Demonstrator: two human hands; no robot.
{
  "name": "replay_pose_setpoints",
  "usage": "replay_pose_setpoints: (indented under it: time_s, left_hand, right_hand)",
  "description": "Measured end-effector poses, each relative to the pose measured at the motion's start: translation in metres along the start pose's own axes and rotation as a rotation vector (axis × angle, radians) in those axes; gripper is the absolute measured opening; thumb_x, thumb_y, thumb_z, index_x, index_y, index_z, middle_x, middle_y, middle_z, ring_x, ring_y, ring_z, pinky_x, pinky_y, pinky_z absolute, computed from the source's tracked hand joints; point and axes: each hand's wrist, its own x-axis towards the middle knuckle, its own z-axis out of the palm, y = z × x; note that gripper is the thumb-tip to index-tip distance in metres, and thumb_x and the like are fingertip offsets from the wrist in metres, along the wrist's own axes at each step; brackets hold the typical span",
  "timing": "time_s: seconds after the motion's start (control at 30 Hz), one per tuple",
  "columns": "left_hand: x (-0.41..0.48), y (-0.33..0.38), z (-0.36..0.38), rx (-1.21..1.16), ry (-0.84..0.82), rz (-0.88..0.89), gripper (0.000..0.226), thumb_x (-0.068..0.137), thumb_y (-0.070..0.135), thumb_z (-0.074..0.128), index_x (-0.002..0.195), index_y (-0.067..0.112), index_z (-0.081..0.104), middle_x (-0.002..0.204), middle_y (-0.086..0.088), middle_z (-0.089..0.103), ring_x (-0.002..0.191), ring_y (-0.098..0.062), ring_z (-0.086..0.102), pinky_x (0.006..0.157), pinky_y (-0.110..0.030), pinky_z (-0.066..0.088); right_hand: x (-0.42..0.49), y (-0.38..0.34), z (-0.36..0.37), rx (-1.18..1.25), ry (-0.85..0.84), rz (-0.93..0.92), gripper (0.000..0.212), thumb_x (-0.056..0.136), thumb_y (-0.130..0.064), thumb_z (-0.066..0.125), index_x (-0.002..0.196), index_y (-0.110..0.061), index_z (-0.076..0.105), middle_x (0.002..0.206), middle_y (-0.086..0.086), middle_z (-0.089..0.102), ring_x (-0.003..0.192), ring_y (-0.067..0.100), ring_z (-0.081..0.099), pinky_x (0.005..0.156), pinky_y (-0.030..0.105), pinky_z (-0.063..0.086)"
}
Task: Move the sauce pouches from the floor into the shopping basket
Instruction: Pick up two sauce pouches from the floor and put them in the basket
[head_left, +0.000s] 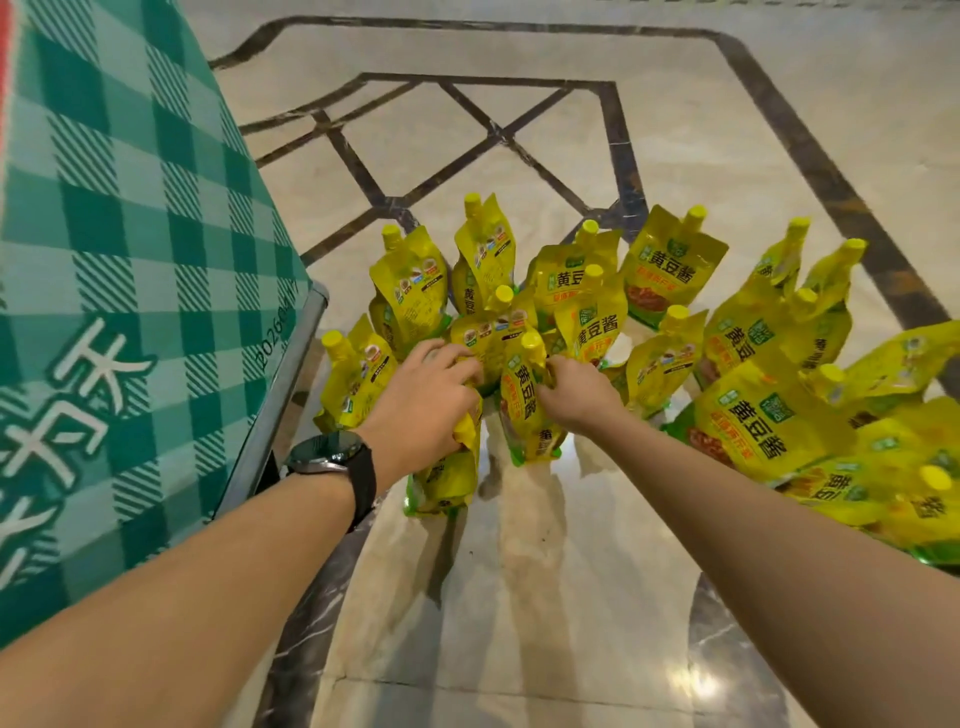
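The left hand (426, 400) curls its fingers round the top of one sauce pouch (447, 480). The right hand (576, 395) pinches the neighbouring pouch (524, 410) just below its cap. Both pouches stand on the floor (519, 597) among other pouches (670, 270), beside the green checked basket (130, 249).

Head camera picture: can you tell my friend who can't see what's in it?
Two bare hands reach into a crowd of yellow sauce pouches on a marble floor; the left hand grips one pouch and the right hand pinches another pouch beside its cap. Green checked fabric fills the left side.
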Motion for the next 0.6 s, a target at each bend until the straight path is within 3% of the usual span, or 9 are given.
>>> replay_pose_setpoints:
  time_s: [0.1,0.2,0.27,0.47,0.53,0.6]
  left_hand:
    - [-0.003,-0.002,-0.006,0.043,-0.068,-0.033,0.027,0.069,0.037,0.078,0.092,0.025,0.075,0.110,0.004,0.066,0.119,-0.023,0.055,0.109,-0.042,0.033]
    - [-0.013,-0.012,-0.013,-0.004,-0.182,-0.160,0.022,0.081,0.040,0.070,0.095,0.022,0.068,0.093,-0.002,0.069,0.097,-0.027,0.065,0.078,-0.034,0.044]
    - [-0.021,-0.022,-0.014,-0.128,-0.216,-0.210,0.024,0.083,0.043,0.073,0.088,0.021,0.064,0.085,-0.002,0.065,0.088,-0.027,0.065,0.064,-0.031,0.040]
    - [-0.029,-0.041,-0.005,-0.462,-0.189,-0.263,0.038,0.078,0.046,0.082,0.065,0.025,0.053,0.060,0.011,0.049,0.060,-0.014,0.047,0.054,-0.032,0.030]
    - [-0.035,-0.043,0.006,-0.535,-0.171,-0.311,0.037,0.077,0.045,0.082,0.066,0.021,0.057,0.059,0.009,0.050,0.058,-0.013,0.046,0.054,-0.033,0.030]
    - [-0.042,-0.051,0.021,-0.690,-0.123,-0.398,0.042,0.072,0.052,0.083,0.078,0.013,0.070,0.066,0.003,0.063,0.062,-0.015,0.055,0.058,-0.037,0.042]
  right_hand:
    - [0.001,-0.001,0.001,0.025,0.004,0.007,0.022,0.094,-0.024,0.050,0.111,-0.011,0.057,0.112,0.015,0.065,0.103,0.037,0.061,0.084,0.044,0.053]
    - [0.002,-0.001,0.002,0.025,0.009,0.018,0.021,0.095,-0.020,0.049,0.112,-0.010,0.057,0.113,0.016,0.064,0.103,0.038,0.060,0.084,0.043,0.051]
    - [0.002,-0.001,0.003,0.023,0.012,0.022,0.020,0.096,-0.017,0.048,0.111,-0.008,0.057,0.112,0.017,0.064,0.103,0.038,0.060,0.083,0.043,0.050]
    - [0.005,0.002,0.004,0.035,0.025,-0.001,0.019,0.095,-0.014,0.049,0.109,-0.005,0.058,0.111,0.019,0.064,0.101,0.038,0.060,0.084,0.043,0.050]
    - [0.005,0.005,0.004,0.041,0.034,-0.002,0.019,0.095,-0.013,0.050,0.109,-0.004,0.059,0.112,0.020,0.064,0.102,0.038,0.060,0.083,0.041,0.048]
    - [0.003,0.009,0.001,0.039,0.054,-0.003,0.019,0.095,-0.010,0.049,0.109,-0.002,0.060,0.112,0.022,0.064,0.103,0.039,0.060,0.082,0.040,0.047]
